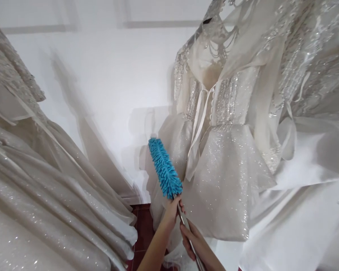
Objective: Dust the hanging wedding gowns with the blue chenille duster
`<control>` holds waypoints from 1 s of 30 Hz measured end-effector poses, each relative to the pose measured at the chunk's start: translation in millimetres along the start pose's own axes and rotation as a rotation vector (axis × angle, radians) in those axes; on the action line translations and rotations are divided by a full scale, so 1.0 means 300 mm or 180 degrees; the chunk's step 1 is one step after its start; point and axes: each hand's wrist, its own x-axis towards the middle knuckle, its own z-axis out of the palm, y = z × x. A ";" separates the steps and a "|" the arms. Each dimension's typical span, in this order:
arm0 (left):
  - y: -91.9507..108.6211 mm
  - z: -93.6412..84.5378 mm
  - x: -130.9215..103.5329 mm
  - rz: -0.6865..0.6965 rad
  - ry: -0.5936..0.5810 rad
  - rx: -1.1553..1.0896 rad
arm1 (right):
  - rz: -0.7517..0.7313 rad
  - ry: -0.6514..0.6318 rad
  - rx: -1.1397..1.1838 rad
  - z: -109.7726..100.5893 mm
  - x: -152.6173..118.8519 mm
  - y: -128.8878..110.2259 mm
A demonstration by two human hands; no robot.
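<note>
A duster with a fluffy blue head (165,169) and a thin metal handle (184,218) points up and away from me, toward the white wall. My left hand (173,209) is closed round the handle just below the blue head. Lower down, my right hand (190,237) also grips the handle, its fingers wrapped about it. Right beside the duster hangs a white beaded dress (220,180) with ribbon ties at its bodice. Whether the blue head touches the skirt I cannot tell.
Another sparkling white gown (53,188) hangs at the left, its skirt spreading low. More white dresses (313,150) crowd the right side. Behind stands a white wall (110,67) with moulding, and dark red floor tiles (142,226) show between the skirts.
</note>
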 end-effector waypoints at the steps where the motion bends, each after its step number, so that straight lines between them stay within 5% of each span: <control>1: 0.031 0.025 -0.005 0.0089 -0.0196 0.0041 | -0.0052 -0.0001 0.0028 0.002 0.000 -0.027; 5: 0.120 0.108 -0.019 0.0222 -0.0549 0.0048 | -0.0266 0.0021 0.0206 0.006 0.005 -0.113; 8: 0.118 0.116 -0.006 0.0133 -0.0561 0.0044 | -0.0339 0.0025 0.0253 0.007 0.012 -0.122; 24: -0.177 -0.185 0.046 -0.0496 0.0341 -0.0175 | 0.0389 0.0093 -0.0129 0.037 0.061 0.220; 30: -0.125 -0.199 0.012 -0.0445 0.0306 -0.0112 | 0.0302 0.0132 -0.0093 0.084 0.034 0.197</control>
